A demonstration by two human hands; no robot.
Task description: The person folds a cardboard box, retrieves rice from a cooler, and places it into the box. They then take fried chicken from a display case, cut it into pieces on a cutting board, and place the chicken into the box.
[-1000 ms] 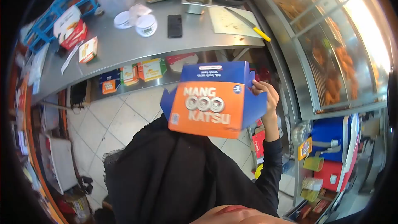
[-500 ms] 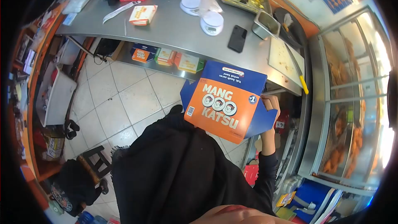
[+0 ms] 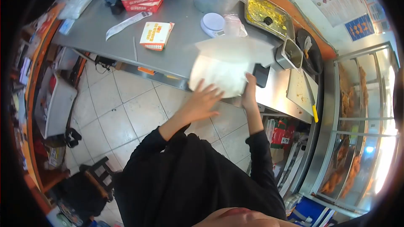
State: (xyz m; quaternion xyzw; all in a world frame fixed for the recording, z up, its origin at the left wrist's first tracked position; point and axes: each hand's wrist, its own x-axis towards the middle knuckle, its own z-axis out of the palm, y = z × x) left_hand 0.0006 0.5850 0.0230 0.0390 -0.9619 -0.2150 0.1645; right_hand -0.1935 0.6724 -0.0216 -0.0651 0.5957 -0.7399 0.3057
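A flat, unfolded food carton (image 3: 219,69) is at the front edge of the steel counter, its white inner face up and blurred by motion. My right hand (image 3: 249,91) grips its right edge, thumb on top. My left hand (image 3: 198,104) is open, fingers spread, with the fingertips at the carton's near left edge. Just right of the carton lies a black phone (image 3: 262,75), partly covered by it. A white kitchen scale (image 3: 213,23) stands behind the carton.
On the steel counter (image 3: 105,54) are a small printed box (image 3: 155,36), a red food box (image 3: 142,2), a tray of yellow food (image 3: 269,17) and a metal container (image 3: 289,54). A yellow-handled knife (image 3: 314,110) rests on the cutting board (image 3: 299,91). A glass display cabinet (image 3: 357,122) stands right.
The carton has turned from its orange and blue printed face to its white inside and moved up over the counter's edge. My left hand has come into view beside it.
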